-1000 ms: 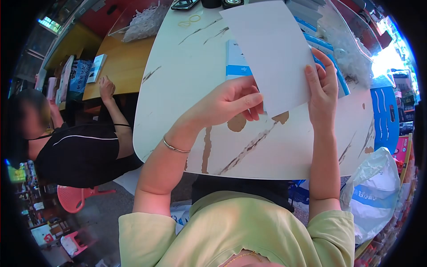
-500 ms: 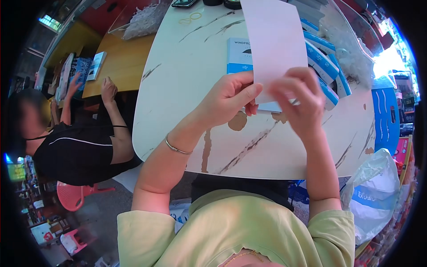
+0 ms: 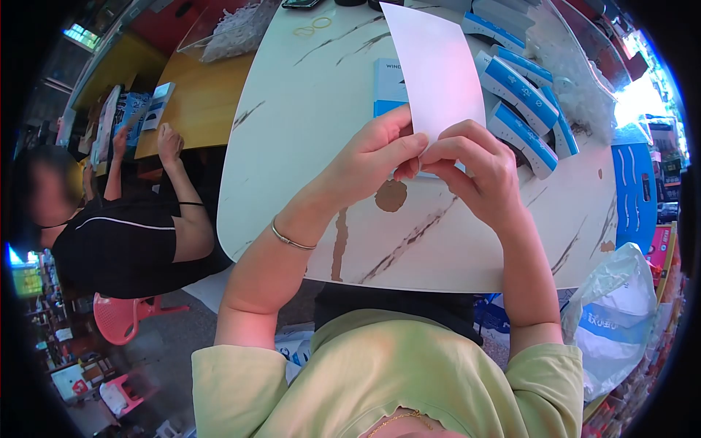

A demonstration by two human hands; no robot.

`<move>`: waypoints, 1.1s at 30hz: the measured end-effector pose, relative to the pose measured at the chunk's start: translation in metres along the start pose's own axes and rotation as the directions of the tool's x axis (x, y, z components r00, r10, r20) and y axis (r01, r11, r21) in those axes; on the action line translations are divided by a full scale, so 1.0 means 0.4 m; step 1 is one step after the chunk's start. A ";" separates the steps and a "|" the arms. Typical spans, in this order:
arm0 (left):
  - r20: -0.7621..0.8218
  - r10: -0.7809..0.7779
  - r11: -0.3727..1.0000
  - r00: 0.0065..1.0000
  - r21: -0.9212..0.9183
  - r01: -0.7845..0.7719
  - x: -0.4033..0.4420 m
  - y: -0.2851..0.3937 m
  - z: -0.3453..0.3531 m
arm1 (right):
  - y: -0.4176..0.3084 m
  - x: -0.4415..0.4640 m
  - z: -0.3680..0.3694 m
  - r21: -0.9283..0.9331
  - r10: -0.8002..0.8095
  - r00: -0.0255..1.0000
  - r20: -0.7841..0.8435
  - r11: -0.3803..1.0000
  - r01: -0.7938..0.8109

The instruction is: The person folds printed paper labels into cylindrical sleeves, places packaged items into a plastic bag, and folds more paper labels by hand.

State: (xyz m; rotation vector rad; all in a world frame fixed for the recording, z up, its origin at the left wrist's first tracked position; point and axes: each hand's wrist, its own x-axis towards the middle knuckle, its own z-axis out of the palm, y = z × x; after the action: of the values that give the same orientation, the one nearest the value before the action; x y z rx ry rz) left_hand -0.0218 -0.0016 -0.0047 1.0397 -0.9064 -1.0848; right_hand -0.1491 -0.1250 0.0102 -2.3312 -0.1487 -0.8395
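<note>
A white sheet of paper [image 3: 438, 69] stands up from my hands, slightly curved, its lower end between my fingers. My left hand [image 3: 380, 153] is closed on the sheet's lower left corner, thumb on top. My right hand [image 3: 478, 164] pinches the lower edge close beside the left fingertips; the exact grip is partly hidden. Behind the sheet and my left hand lies a blue and white printed box [image 3: 390, 84], largely covered. Just right of the sheet, several blue and white boxes [image 3: 520, 93] lie in a loose, overlapping heap.
The white marbled table [image 3: 307, 146] has brown worn patches. Yellow rubber bands [image 3: 312, 28] and a phone [image 3: 301, 4] lie toward its far edge. A clear bin [image 3: 577, 66] stands at the right, above a white plastic bag [image 3: 613, 321]. A co-worker [image 3: 131, 233] sits left at a wooden table [image 3: 197, 102].
My right hand has moved left and closed on the sheet's lower edge. The sheet has shifted slightly left, showing more of the heaped boxes. The co-worker's hands have moved a little.
</note>
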 end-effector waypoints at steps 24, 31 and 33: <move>0.045 -0.068 0.997 0.997 -0.040 0.070 -0.001 0.014 -0.007 | -0.001 0.003 0.006 0.000 -0.011 0.997 0.075 1.000 0.011; 0.037 -0.086 0.996 0.996 -0.030 0.087 0.000 0.014 -0.004 | 0.001 0.002 0.005 0.035 -0.001 0.997 0.073 0.999 -0.001; 0.047 -0.079 0.996 0.996 -0.037 0.081 0.001 0.014 -0.005 | 0.002 0.001 0.005 0.033 -0.009 0.997 0.080 0.999 0.007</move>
State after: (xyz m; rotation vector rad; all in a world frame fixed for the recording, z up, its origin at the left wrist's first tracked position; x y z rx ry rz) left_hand -0.0184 -0.0010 0.0002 1.0300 -0.8830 -1.1932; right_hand -0.1474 -0.1244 0.0091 -2.3362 -0.2043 -0.7423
